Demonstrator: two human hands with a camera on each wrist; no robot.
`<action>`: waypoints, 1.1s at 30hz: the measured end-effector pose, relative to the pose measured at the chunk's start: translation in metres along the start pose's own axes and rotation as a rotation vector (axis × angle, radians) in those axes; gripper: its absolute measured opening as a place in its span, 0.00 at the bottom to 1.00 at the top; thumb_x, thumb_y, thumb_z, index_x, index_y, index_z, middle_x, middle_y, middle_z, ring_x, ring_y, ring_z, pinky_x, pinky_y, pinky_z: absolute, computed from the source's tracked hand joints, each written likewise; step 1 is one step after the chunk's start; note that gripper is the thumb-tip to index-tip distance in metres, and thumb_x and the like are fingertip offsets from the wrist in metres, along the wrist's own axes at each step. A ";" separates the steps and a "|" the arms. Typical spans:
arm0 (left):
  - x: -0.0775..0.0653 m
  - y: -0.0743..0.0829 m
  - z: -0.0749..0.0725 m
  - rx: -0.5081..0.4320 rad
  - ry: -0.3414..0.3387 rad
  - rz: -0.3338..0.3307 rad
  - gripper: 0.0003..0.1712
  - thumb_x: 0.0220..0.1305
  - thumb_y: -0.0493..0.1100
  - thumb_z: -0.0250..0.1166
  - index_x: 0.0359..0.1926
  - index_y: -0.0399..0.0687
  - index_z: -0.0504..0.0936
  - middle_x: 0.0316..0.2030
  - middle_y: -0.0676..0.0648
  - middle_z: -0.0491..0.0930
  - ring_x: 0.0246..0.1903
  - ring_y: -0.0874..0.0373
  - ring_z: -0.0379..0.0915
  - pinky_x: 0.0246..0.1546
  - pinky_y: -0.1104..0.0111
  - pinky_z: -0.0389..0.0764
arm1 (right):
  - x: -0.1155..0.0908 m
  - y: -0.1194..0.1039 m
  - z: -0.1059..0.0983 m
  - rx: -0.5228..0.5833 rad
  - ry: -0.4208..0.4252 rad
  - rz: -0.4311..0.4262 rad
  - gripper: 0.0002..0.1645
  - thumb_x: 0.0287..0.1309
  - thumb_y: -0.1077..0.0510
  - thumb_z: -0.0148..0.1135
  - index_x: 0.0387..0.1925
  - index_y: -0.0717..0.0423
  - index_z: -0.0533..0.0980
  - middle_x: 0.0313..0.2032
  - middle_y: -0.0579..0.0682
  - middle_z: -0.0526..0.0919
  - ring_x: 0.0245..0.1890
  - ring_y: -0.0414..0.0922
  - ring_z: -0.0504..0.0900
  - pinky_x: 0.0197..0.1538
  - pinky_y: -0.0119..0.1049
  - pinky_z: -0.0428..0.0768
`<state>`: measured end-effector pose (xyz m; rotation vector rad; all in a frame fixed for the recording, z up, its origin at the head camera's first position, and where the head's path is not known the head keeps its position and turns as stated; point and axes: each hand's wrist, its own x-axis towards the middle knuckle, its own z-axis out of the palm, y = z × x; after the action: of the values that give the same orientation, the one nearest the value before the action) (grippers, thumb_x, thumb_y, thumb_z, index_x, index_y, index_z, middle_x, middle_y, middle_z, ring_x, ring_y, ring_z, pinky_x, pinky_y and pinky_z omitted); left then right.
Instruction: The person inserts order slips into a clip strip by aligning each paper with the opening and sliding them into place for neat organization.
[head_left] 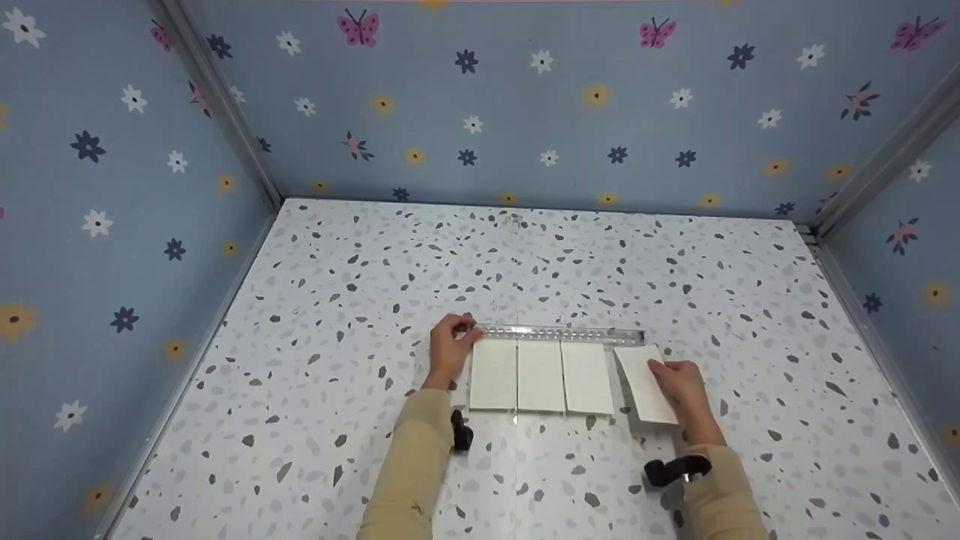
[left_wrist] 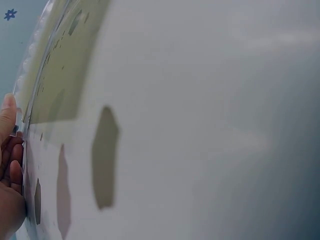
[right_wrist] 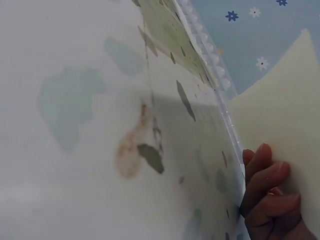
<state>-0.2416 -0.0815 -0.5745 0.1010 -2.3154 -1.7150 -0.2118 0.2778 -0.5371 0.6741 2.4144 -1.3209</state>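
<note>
A clear plastic ruler [head_left: 559, 333] with a row of round shapes lies across the table. My left hand [head_left: 450, 346] pinches its left end between thumb and fingers; in the left wrist view the thumb [left_wrist: 8, 115] lies against that end. Below the ruler, three cream paper sheets [head_left: 493, 375] lie side by side, their tops along its lower edge. Another cream sheet [head_left: 643, 386], tilted and slightly curved, is pinched at its right side by my right hand [head_left: 684, 386]. A gap parts it from the row. In the right wrist view, this sheet [right_wrist: 280, 105] rises off the table beside curled fingers.
The speckled white table [head_left: 360, 300] spreads out around the papers. Blue walls [head_left: 510, 90] with flowers and butterflies stand behind it and at both sides. A black wrist band [head_left: 686, 469] sits on the right sleeve, and a black device [head_left: 461, 433] shows beside the left one.
</note>
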 end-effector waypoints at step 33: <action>0.002 -0.003 0.000 0.013 -0.011 -0.012 0.11 0.48 0.37 0.68 0.35 0.37 0.79 0.31 0.47 0.77 0.34 0.56 0.71 0.39 0.67 0.71 | 0.010 -0.019 0.011 -0.011 -0.015 0.025 0.34 0.57 0.52 0.49 0.55 0.77 0.58 0.52 0.69 0.64 0.52 0.59 0.65 0.53 0.46 0.66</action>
<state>-0.2441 -0.0827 -0.5767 0.1089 -2.3380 -1.7110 -0.2304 0.2620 -0.5341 0.6862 2.3921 -1.2974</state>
